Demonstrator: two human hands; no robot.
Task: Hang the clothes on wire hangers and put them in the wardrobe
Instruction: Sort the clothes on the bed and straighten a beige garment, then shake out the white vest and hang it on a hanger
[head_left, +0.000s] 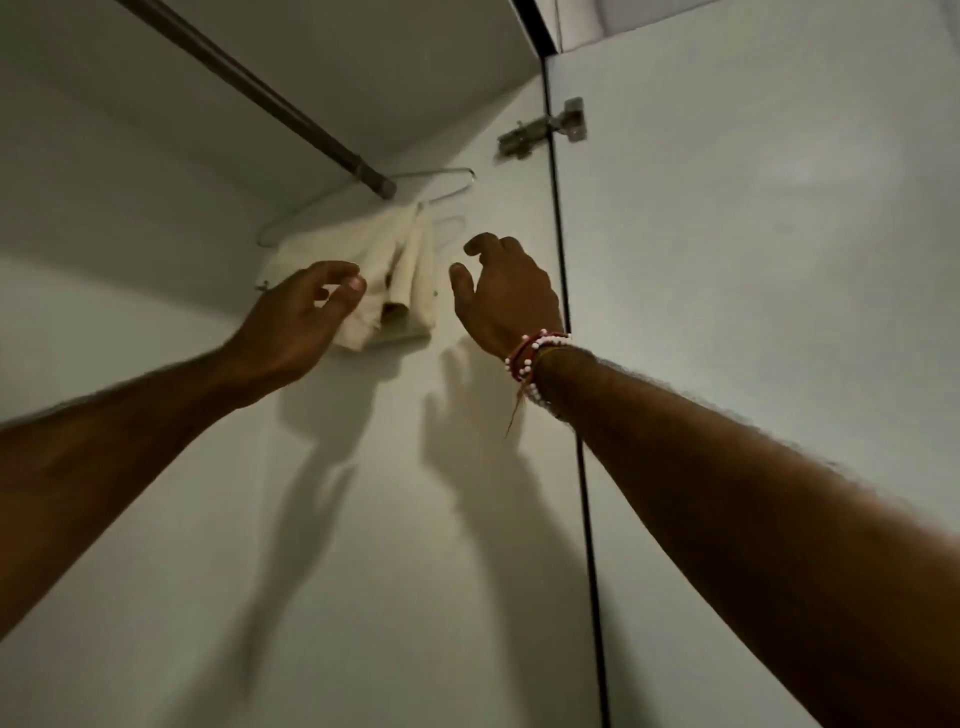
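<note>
**A:** Where's the garment?

**B:** The cream garment (384, 275) is on a wire hanger (436, 171) at the end of the rod (270, 104), up in the wardrobe's top corner against the side wall (415, 519). It looks bunched, heaped toward one side of the wire.

**A:** And the hands?

**B:** Both are raised. The left hand (296, 322) is in front of the cloth's lower left edge. Its fingers are loosely curled, with nothing pinched that I can see. I can't tell whether it brushes the cloth. The right hand (506, 296) is just beside the cloth and apart from it, fingers relaxed and empty.

**A:** So how would you handle it?

**B:** I'd judge this one hung, so what's left is tidying. Steady the hanger with one hand and draw the cloth even along the wire with the other, so it can't slide off. Check that the hook sits fully over the rod, then slide it away from the end to leave room for the next one.
</note>
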